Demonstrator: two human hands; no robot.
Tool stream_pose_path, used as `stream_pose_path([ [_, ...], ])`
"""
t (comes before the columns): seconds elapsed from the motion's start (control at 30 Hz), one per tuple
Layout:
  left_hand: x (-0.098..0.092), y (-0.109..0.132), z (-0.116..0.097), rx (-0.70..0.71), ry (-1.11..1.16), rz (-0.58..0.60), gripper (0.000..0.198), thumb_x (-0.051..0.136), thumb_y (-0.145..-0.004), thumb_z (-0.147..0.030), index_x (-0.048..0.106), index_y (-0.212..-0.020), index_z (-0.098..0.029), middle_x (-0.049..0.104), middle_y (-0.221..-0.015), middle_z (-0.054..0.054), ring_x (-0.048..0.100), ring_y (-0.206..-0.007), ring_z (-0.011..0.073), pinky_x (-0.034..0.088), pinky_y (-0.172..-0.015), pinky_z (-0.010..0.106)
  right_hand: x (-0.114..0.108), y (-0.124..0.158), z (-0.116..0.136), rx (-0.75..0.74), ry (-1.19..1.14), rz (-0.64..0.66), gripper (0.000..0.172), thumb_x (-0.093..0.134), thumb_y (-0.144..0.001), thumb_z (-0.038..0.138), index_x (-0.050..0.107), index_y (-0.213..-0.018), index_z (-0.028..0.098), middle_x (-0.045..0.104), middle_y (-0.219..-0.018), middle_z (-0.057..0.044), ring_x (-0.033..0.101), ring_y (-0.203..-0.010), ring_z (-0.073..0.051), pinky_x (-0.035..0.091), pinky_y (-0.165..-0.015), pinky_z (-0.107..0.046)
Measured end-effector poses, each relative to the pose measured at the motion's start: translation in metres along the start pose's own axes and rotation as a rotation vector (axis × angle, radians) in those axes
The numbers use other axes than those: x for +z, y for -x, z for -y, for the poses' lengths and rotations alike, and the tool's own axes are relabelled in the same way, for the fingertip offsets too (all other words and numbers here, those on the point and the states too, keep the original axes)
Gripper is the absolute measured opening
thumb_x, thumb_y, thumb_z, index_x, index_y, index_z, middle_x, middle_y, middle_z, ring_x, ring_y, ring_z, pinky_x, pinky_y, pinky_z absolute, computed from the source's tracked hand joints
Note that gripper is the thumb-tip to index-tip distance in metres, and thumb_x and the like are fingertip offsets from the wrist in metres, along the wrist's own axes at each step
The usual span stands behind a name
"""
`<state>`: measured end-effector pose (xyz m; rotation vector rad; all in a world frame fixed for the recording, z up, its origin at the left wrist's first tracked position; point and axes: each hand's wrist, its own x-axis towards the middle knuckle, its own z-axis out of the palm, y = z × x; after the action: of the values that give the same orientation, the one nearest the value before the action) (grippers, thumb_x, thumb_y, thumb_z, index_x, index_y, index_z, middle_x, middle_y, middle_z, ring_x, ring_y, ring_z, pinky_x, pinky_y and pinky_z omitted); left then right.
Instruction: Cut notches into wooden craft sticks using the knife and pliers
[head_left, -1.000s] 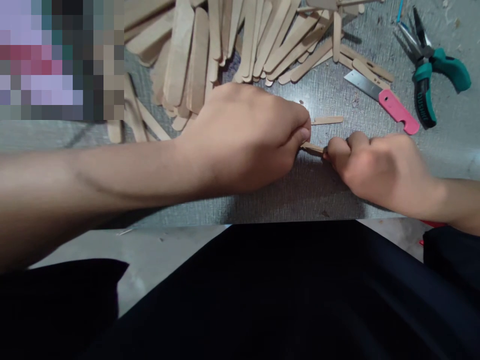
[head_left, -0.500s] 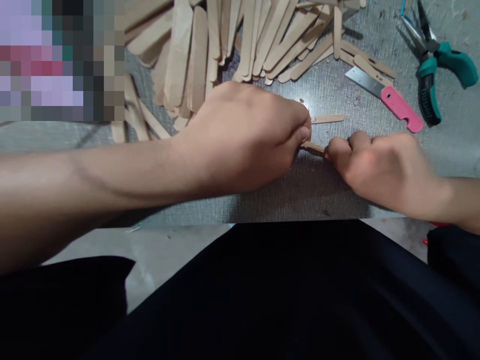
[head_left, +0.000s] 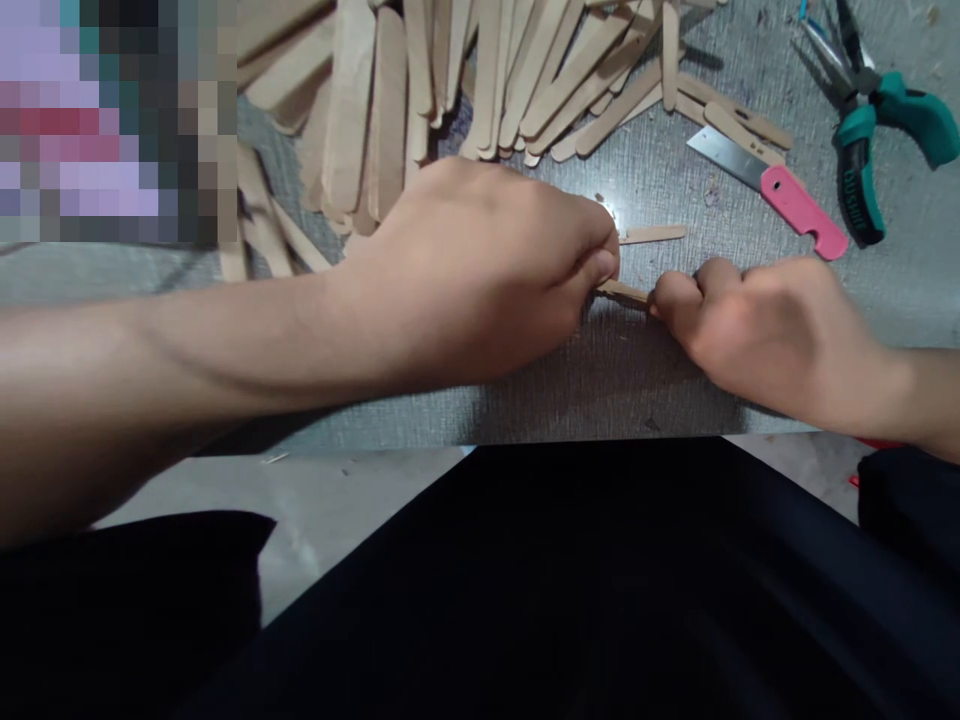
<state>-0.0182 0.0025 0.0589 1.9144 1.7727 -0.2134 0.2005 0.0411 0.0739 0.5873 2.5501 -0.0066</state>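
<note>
Hardly anything has shifted in the last second: both hands hold the same place on the grey table (head_left: 615,385), and only the view has drifted, so the pliers (head_left: 861,150) and the pink-handled blade (head_left: 787,198) sit a little further toward the upper right corner.

The left hand (head_left: 487,270) is curled into a loose fist, thumb and fingertips pinching one end of a thin wooden stick (head_left: 624,293). The right hand (head_left: 757,330) is closed in the same way on the other end. Only a short stretch of the stick shows between the two hands, low over the table near its front edge; I cannot tell whether it rests on the surface.

Judging from the two opposed pinches, the step in hand looks like working this one stick between the hands, bending or snapping it at the exposed middle. Any next move calls for a firm hold on both ends, with the hands kept close together so the force stays on that short span.

A short cut piece (head_left: 652,234) lies just beyond the hands, and a big heap of flat sticks (head_left: 450,80) is spread across the far side of the table. Dark clothing (head_left: 600,590) fills the bottom of the view.
</note>
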Motion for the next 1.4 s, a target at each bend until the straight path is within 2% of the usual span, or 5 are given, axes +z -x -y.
stream_pose_path([
  [0.27,0.007,0.003,0.007,0.037,0.027,-0.061,0.031,0.047,-0.104,-0.037,0.071,-0.087,-0.028,0.051,-0.069,0.005,0.057,-0.077,0.0297,0.039,-0.079,0.045,0.005,0.0,-0.003,0.003,-0.031,-0.026,0.036,0.035,-0.116,0.019,0.071,-0.113,0.016,0.07,-0.083,-0.009,0.029,-0.059,-0.015,0.017,-0.065,-0.036],
  [0.53,0.014,0.002,0.019,0.086,0.226,-0.084,0.043,0.039,-0.105,-0.043,0.076,-0.092,-0.026,0.072,-0.077,0.006,0.062,-0.069,0.0241,0.04,-0.071,0.041,0.012,0.002,-0.016,0.036,-0.035,-0.068,0.049,0.033,-0.121,0.03,0.079,-0.112,0.018,0.078,-0.087,-0.011,0.036,-0.058,-0.017,0.014,-0.064,-0.038],
  [0.87,0.024,0.007,0.02,0.146,0.205,-0.18,0.045,0.045,-0.102,-0.023,0.07,-0.139,-0.025,0.086,-0.099,0.007,0.081,-0.092,0.0334,0.055,-0.087,0.046,0.009,-0.004,-0.011,0.066,-0.167,-0.116,0.043,0.04,-0.117,0.03,0.082,-0.113,0.018,0.078,-0.081,-0.011,0.047,-0.059,-0.019,0.017,-0.066,-0.038],
  [1.2,0.025,0.012,0.027,0.215,0.182,-0.157,0.032,0.045,-0.103,-0.026,0.064,-0.129,-0.03,0.078,-0.087,0.004,0.078,-0.085,0.0322,0.058,-0.092,0.049,0.005,-0.006,-0.002,0.011,-0.15,-0.045,0.052,0.031,-0.12,0.03,0.081,-0.122,0.017,0.078,-0.086,-0.011,0.047,-0.063,-0.02,0.02,-0.069,-0.038],
  [1.4,0.022,0.014,0.019,0.169,0.121,-0.129,0.038,0.04,-0.104,-0.023,0.065,-0.133,-0.023,0.081,-0.107,0.011,0.079,-0.095,0.0336,0.058,-0.095,0.05,0.003,-0.009,-0.003,-0.01,-0.137,0.02,0.05,0.033,-0.12,0.032,0.08,-0.125,0.015,0.077,-0.085,-0.01,0.048,-0.064,-0.02,0.021,-0.07,-0.038],
])
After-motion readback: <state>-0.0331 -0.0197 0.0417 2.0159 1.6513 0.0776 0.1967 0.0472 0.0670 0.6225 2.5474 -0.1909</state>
